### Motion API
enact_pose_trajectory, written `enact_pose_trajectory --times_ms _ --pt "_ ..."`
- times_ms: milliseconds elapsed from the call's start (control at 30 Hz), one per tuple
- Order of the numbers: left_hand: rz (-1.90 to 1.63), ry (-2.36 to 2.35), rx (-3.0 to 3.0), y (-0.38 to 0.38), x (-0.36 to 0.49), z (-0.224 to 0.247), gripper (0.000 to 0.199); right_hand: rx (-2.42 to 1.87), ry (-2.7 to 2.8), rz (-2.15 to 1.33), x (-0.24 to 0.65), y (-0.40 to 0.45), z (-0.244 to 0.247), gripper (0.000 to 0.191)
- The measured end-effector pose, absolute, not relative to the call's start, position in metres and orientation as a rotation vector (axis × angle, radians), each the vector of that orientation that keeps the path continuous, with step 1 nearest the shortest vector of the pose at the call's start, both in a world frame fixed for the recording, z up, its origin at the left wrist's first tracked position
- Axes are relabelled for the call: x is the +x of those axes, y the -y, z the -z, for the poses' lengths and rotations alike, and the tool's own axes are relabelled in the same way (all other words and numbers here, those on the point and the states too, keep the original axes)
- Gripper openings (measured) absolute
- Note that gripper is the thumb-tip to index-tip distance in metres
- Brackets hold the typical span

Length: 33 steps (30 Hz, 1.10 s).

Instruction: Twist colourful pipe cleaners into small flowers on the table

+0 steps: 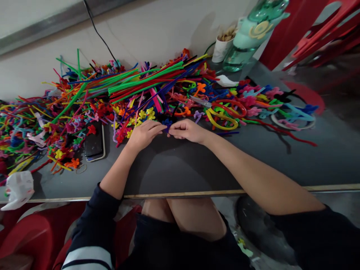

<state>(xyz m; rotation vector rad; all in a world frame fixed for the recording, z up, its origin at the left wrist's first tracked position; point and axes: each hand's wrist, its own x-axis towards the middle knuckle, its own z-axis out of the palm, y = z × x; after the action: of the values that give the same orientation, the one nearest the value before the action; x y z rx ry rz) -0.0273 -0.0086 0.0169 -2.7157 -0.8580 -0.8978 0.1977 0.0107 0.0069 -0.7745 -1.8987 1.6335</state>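
My left hand (146, 134) and my right hand (189, 131) meet over the front of a grey table (180, 165). Between their fingertips is a small dark blue-purple pipe cleaner (166, 126), bent into a compact shape; its exact form is too small to make out. Both hands are closed in a pinch on it. Yellow pipe-cleaner flowers (144, 115) lie just beyond my left hand. To the right of my right hand rest scissors (222, 119) with yellow and red handles, and a lilac twisted piece (198, 116).
A heap of coloured pipe cleaners (146, 84) spreads along the wall side. A phone (94, 141) lies at left, near crumpled tissue (19, 189). A paper cup (222, 47) and a large green bottle (239, 45) stand at back right. Red chairs (315, 41) are beyond.
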Motion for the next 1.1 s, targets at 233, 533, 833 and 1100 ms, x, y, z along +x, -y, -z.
enact_pose_trajectory --times_ms 233,533,833,1100 --pt "0.822 0.821 -2.742 0.014 -0.018 -0.018 0.023 -0.679 1.966 -1.719 0.199 -0.011 -0.007 0.034" --pt "1.015 1.231 -2.620 0.024 -0.006 -0.011 0.028 -0.909 2.043 -1.198 0.188 0.002 -0.010 0.031" --pt "1.368 2.209 -2.492 0.028 0.012 -0.014 0.030 -1.122 2.255 -0.237 0.174 0.023 -0.008 0.026" --pt "0.948 1.126 -2.636 0.015 -0.014 -0.007 0.028 -1.043 2.014 -0.721 0.186 0.010 -0.012 0.027"
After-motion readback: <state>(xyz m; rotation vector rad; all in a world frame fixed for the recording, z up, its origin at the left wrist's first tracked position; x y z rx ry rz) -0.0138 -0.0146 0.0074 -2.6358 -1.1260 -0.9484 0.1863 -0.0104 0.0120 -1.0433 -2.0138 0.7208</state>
